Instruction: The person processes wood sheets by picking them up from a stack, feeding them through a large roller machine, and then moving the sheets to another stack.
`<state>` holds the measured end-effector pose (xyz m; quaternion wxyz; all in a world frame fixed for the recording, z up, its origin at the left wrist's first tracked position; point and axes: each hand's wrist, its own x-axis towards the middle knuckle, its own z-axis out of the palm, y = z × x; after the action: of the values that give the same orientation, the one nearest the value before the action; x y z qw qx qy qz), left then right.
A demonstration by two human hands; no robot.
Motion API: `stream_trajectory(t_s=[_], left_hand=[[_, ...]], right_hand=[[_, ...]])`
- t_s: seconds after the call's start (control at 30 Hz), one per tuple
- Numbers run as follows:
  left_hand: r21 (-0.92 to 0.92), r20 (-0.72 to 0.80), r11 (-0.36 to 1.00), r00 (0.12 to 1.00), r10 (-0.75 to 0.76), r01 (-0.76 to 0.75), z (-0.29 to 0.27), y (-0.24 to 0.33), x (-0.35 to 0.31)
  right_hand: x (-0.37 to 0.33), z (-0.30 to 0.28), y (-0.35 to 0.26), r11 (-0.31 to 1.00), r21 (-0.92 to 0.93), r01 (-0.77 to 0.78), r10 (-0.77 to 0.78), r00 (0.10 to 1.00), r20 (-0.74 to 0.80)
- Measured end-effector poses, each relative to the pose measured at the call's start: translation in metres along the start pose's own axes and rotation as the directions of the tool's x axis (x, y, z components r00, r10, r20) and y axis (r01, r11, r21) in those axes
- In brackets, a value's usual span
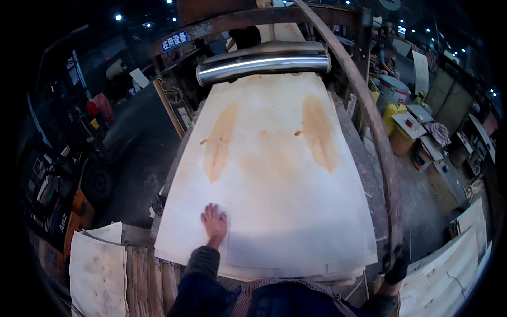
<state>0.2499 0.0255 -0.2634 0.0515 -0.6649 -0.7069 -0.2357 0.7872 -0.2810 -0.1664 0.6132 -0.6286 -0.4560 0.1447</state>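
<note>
A large pale wood veneer sheet (274, 195) with two long brown grain patches lies in front of me. Its far end meets a shiny metal roller (264, 64). My bare left hand (214, 222) rests flat on the near left part of the sheet, fingers spread. At the lower right, my right hand (397, 267) wears a dark glove and is closed around the lower end of a long wooden pole (377, 127). That pole slants up past the sheet's right side to the top of the frame. More sheet edges show beneath the near edge.
Stacked veneer (97, 272) stands at the lower left, with more sheets (449, 264) at the lower right. A forklift (79, 222) is on the left. Buckets and a drum (393, 90) stand on the right. Beyond the roller is a person in dark clothes (245, 37).
</note>
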Motion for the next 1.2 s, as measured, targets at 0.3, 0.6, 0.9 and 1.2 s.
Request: stream_trajectory(t_s=[0.3, 0.6, 0.9, 1.2], left_hand=[[-0.215, 0.095, 0.977, 0.995, 0.025, -0.004, -0.02, -0.036, 0.007], [-0.342, 0.219, 0.928, 0.973, -0.074, 0.148, -0.057, -0.164, -0.014], [0.134, 0.274, 0.916, 0.874, -0.4, 0.377, -0.114, -0.217, 0.018], [-0.74, 0.621, 0.396, 0.779, 0.091, 0.543, -0.19, -0.235, 0.045]], right_hand=[[-0.045, -0.023, 0.017, 0.667, 0.51, -0.544, 0.573, 0.811, 0.115], [-0.061, -0.026, 0.212, 0.436, 0.683, -0.586, 0.712, 0.689, 0.136], [-0.118, -0.001, 0.053, 0.759, 0.572, -0.312, 0.584, 0.714, -0.386], [-0.167, 0.344, -0.134, 0.121, 0.415, -0.902, 0.351, 0.43, 0.832]])
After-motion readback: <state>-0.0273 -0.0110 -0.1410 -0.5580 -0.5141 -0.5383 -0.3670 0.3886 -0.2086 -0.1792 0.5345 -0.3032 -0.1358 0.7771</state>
